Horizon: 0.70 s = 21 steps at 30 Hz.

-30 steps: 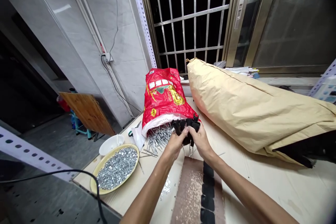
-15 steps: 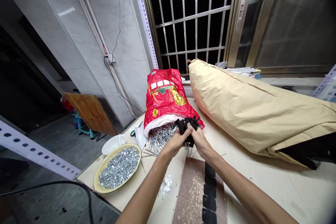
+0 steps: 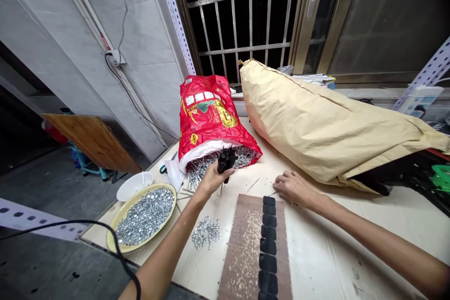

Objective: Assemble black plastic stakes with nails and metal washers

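Observation:
My left hand [image 3: 211,180] is closed around a bundle of black pieces [image 3: 227,159], with thin metal ends showing below it. Over on the right, my right hand [image 3: 294,188] rests low on the tabletop, its fingertips pinched at a thin metal rod [image 3: 272,193]. Another loose rod [image 3: 252,186] lies between the hands. Behind my left hand, a red bag [image 3: 211,117] spills many nail-like rods [image 3: 197,168] from its mouth. Below the hands lies a brown board [image 3: 242,239] with a row of flat black pieces [image 3: 268,246] along it.
On the left, a yellow bowl [image 3: 109,236] holds small shiny metal pieces, beside a white bowl [image 3: 128,191]. More small metal pieces [image 3: 206,232] are scattered near the board. A large tan paper sack [image 3: 309,122] lies at the back right. A black cable [image 3: 105,225] crosses the lower left.
Both hands were together at the black bundle. My right hand has left it and moved right, down to the table; the left still holds the bundle. The view has shifted.

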{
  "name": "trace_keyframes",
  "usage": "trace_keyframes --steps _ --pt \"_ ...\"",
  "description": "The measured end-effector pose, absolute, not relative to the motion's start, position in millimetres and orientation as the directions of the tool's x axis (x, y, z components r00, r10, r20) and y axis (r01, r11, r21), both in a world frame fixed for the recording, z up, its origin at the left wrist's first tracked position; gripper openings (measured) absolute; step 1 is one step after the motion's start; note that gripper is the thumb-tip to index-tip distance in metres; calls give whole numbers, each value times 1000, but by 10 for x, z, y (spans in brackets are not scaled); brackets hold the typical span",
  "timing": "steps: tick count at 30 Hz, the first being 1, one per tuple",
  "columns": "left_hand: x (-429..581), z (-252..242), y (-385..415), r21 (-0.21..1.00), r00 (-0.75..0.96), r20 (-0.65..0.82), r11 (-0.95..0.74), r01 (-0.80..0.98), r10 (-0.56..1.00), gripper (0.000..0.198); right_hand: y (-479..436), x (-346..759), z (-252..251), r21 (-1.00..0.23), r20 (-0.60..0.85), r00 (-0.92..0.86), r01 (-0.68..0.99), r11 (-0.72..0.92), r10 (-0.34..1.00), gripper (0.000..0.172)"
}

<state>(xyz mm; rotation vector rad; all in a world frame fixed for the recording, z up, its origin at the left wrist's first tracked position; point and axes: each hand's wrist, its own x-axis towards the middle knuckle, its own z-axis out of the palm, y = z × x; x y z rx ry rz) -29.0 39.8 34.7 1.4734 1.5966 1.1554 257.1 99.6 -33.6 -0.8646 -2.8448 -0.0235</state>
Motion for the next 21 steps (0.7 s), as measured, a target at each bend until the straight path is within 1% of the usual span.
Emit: trace_keyframes --steps 1,2,4,5,7,9,12,14,17,19,21 --pt "-313 338 379 911 -142 77 -11 412 987 34 986 2607 -427 38 160 -820 561 827 549 12" --pt "-328 330 363 905 -141 54 11 426 989 34 984 2602 -495 75 167 -822 561 824 544 14" --pt "-345 321 344 887 -136 15 50 459 991 34 1003 2483 -567 93 190 -823 558 825 535 18" --pt "-350 321 338 871 -125 18 46 488 992 33 1022 2381 -576 89 200 -824 555 827 531 19" --pt "-362 336 321 806 -68 75 -20 591 995 28 1067 2136 -564 67 200 -845 518 853 497 21" --pt "-368 366 280 673 38 131 -117 730 991 21 1112 1893 -542 43 182 -875 463 885 449 21" --pt "-335 387 180 433 202 109 -230 872 973 15 1181 1639 -531 0 146 -884 449 893 445 20" --pt "-271 350 130 324 273 79 -284 903 959 17 1245 1564 -527 -38 119 -867 483 875 484 17" --pt "-121 237 150 242 303 34 -302 922 952 22 1400 1565 -477 -109 80 -825 551 827 560 17" --pt "-17 177 225 226 281 20 -278 933 959 28 1550 1606 -400 -169 51 -802 580 797 595 16" --pt "55 163 314 227 266 14 -262 938 964 34 1720 1653 -298 -239 10 -802 578 780 597 11"
